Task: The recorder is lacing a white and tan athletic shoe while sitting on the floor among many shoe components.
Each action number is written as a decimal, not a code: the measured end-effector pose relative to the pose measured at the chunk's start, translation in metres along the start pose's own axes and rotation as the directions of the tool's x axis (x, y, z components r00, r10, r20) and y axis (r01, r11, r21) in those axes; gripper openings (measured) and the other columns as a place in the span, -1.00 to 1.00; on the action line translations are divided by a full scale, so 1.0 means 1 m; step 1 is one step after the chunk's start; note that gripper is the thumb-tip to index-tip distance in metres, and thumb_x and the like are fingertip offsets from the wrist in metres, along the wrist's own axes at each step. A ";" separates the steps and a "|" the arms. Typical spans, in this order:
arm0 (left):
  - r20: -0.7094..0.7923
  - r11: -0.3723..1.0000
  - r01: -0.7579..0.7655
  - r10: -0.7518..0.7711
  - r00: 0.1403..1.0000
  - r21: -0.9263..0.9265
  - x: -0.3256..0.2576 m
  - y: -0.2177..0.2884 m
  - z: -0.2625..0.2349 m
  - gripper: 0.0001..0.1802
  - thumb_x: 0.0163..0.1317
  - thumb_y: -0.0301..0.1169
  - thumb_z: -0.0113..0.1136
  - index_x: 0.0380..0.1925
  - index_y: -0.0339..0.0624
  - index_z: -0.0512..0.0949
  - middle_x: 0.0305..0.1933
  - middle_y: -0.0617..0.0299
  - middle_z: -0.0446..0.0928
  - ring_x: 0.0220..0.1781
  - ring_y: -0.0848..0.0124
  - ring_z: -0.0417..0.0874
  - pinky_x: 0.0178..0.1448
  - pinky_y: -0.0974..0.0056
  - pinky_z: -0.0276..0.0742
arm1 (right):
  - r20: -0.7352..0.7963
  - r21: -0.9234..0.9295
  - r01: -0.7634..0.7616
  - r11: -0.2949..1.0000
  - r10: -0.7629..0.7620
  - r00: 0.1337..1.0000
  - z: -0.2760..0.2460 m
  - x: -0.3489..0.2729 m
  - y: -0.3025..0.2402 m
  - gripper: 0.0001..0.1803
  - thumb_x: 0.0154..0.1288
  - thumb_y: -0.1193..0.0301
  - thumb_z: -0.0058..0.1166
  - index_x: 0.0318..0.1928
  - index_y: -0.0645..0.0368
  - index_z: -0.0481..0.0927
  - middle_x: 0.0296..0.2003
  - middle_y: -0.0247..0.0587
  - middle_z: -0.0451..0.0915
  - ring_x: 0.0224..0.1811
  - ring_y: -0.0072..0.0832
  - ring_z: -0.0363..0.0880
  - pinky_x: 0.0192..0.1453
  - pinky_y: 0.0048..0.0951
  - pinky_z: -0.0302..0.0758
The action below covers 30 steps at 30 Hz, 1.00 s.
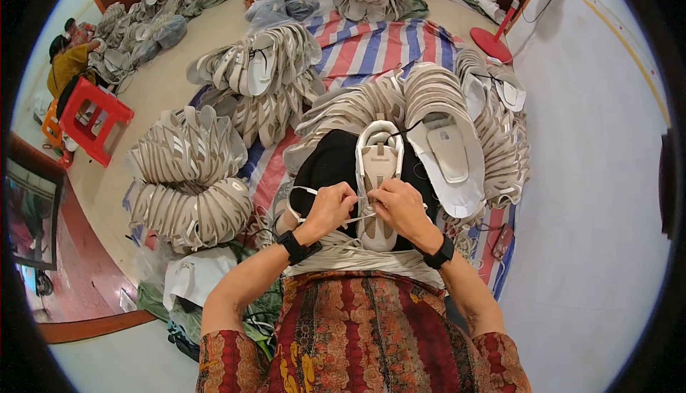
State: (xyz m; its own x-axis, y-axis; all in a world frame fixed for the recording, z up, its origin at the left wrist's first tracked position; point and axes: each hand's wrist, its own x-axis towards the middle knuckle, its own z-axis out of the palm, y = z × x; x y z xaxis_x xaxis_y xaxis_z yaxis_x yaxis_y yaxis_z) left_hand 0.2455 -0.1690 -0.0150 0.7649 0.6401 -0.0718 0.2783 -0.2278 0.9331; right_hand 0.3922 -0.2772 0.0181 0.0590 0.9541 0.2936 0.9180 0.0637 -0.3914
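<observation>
A beige and white shoe upper (379, 151) lies lengthwise in front of me, over a black cloth (325, 158) on my lap. My left hand (327, 209) is closed in a pinch on a white shoelace (291, 204), which loops out to the left of it. Over the lacing rows, my right hand (401, 209) pinches the lace at the upper's right side. The fingertips of both hands nearly meet above the upper and partly hide the eyelets. Across my lap lies a bundle of white laces (332, 256).
Strung stacks of beige uppers (193, 211) surround me on a striped tarp (386, 43). One stack (446, 153) stands close beyond my right hand. A red stool (93, 118) and a person in yellow (70, 64) are at the far left. A white wall (586, 178) bounds the right.
</observation>
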 end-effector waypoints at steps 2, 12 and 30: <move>-0.018 1.000 0.022 -0.022 1.000 -0.014 0.001 -0.003 0.000 -0.84 0.09 -0.45 0.09 -0.55 -0.35 0.49 -0.65 0.10 0.51 -0.60 0.37 0.57 -0.51 0.32 0.43 | -0.026 0.005 0.020 1.000 -0.020 0.999 0.000 0.000 -0.002 -0.87 -0.01 0.43 0.09 -0.37 0.13 0.56 -0.48 -0.27 0.41 -0.35 -0.34 0.44 -0.29 -0.35 0.33; 0.083 0.983 -0.060 0.046 0.996 0.176 0.005 -0.008 0.001 -0.82 0.05 -0.38 0.06 -0.54 -0.28 0.50 -0.58 -0.02 0.51 -0.49 0.05 0.55 -0.39 0.10 0.41 | -0.026 -0.001 -0.034 0.999 0.034 0.999 0.003 -0.003 -0.006 -0.83 -0.03 0.47 0.11 -0.34 0.13 0.57 -0.46 -0.27 0.39 -0.34 -0.35 0.42 -0.26 -0.38 0.34; 0.000 0.945 -0.119 0.125 0.992 0.304 0.004 -0.004 0.006 -0.85 0.08 -0.40 0.05 -0.55 -0.28 0.44 -0.60 -0.03 0.49 -0.49 0.02 0.54 -0.42 0.04 0.40 | -0.025 0.002 -0.078 0.997 0.078 0.997 0.004 -0.006 -0.012 -0.79 -0.04 0.48 0.11 -0.29 0.14 0.56 -0.41 -0.29 0.40 -0.30 -0.36 0.41 -0.26 -0.38 0.32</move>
State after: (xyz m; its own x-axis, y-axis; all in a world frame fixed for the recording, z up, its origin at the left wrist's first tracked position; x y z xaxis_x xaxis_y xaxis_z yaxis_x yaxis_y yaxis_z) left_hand 0.2512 -0.1696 -0.0211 0.7934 0.6071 0.0451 0.3490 -0.5144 0.7833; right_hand 0.3790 -0.2827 0.0181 0.1404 0.9487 0.2833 0.9099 -0.0108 -0.4146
